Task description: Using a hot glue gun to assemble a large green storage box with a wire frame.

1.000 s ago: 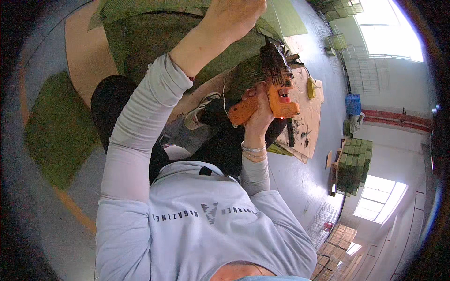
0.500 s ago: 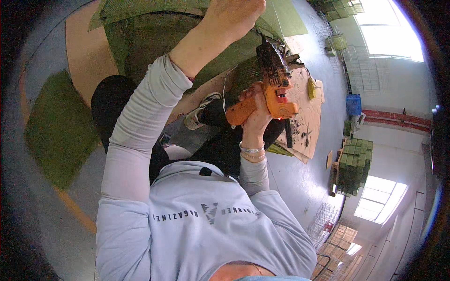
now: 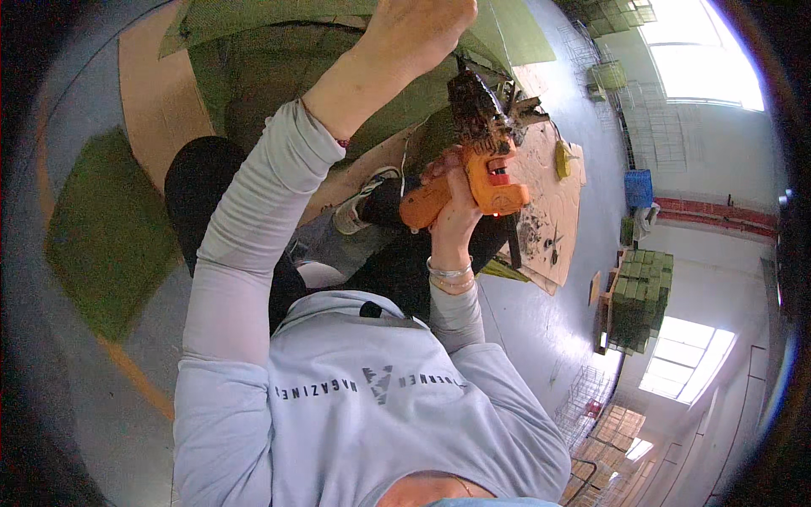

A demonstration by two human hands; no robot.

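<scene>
My right hand (image 3: 452,215) is closed around the handle of an orange glue gun (image 3: 494,182). The gun's dark, crusted nozzle (image 3: 473,101) points up at the edge of a green fuzzy sheet (image 3: 279,76). My left arm in a light grey sleeve reaches up across the picture. My left hand (image 3: 422,34) rests with curled fingers on that green sheet at the top edge; its fingertips are hidden, so a grip does not show. A thin cord hangs from the gun toward my dark trousers and grey shoe (image 3: 359,207).
Brown cardboard (image 3: 549,211) smeared with dark glue lies under the gun, with a small yellow object (image 3: 563,158) on it. Another green sheet (image 3: 106,232) lies left on the grey floor. A stack of green blocks (image 3: 638,296), a blue crate (image 3: 639,188) and wire racks stand right.
</scene>
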